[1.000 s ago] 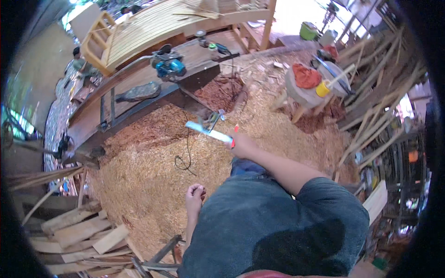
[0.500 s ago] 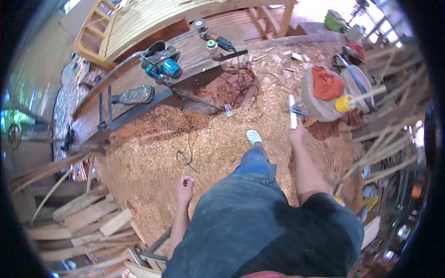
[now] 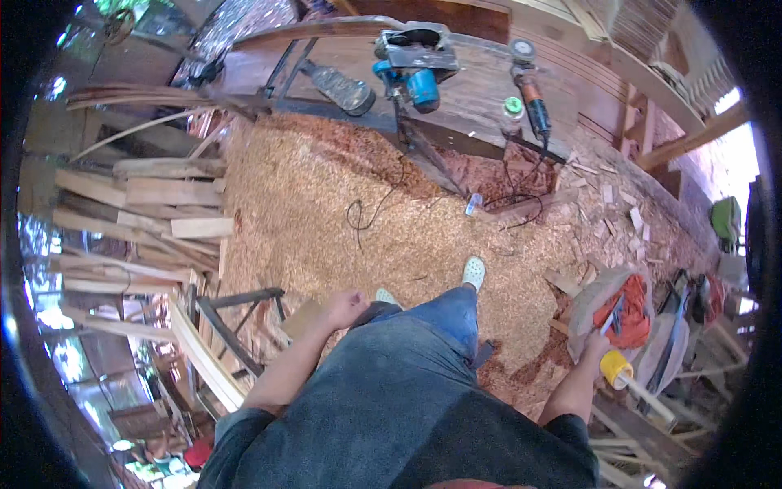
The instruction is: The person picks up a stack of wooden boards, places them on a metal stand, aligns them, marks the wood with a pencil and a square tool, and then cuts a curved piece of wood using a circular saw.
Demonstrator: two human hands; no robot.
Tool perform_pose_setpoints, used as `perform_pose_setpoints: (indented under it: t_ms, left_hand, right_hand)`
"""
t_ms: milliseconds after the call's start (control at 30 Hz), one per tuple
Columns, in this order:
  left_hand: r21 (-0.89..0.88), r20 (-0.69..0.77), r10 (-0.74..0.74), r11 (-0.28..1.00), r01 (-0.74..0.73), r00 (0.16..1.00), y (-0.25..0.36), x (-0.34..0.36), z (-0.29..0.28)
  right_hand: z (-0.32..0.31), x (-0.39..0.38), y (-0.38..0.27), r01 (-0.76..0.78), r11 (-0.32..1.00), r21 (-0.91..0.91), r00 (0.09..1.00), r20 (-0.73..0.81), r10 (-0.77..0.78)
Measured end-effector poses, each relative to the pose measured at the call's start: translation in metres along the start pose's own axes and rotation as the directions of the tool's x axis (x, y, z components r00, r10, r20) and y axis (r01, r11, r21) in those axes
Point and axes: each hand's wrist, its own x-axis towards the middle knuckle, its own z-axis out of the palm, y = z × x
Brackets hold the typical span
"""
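My right hand (image 3: 597, 348) is closed around a slim, pale tool (image 3: 609, 320) whose kind I cannot make out. It reaches over a wooden stump-like block (image 3: 584, 316) with a crumpled red-orange cloth (image 3: 629, 316) on top. Close to that hand, a yellow cylinder (image 3: 617, 369) sits around a pale rod (image 3: 649, 401). My left hand (image 3: 346, 308) hangs by my left thigh with its fingers curled in, and nothing shows in it.
A low workbench (image 3: 481, 73) ahead carries a blue circular saw (image 3: 422, 88), an orange angle grinder (image 3: 533, 102) and a bottle (image 3: 511, 114). Dark cords (image 3: 358, 220) trail over the wood shavings (image 3: 301, 220). Stacked planks (image 3: 175, 191) lie left, near a dark metal frame (image 3: 244, 297).
My view has turned right, with the bench shifting toward the top of the picture. My right hand has brought the pale tool from beside the block to over the red-orange cloth.
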Motion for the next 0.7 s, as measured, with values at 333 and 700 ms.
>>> perform_pose_setpoints:
  t_ms: [333, 700]
  left_hand:
    - [-0.136, -0.111, 0.021, 0.990, -0.036, 0.994, -0.013, -0.005, 0.020]
    - [-0.384, -0.177, -0.152, 0.920, 0.074, 0.972, -0.161, -0.033, 0.092]
  right_hand:
    - [0.001, -0.046, -0.118, 0.324, 0.931, -0.168, 0.939, 0.178, -0.294]
    - [-0.114, -0.290, -0.432, 0.789, 0.224, 0.572, 0.285, -0.019, -0.958]
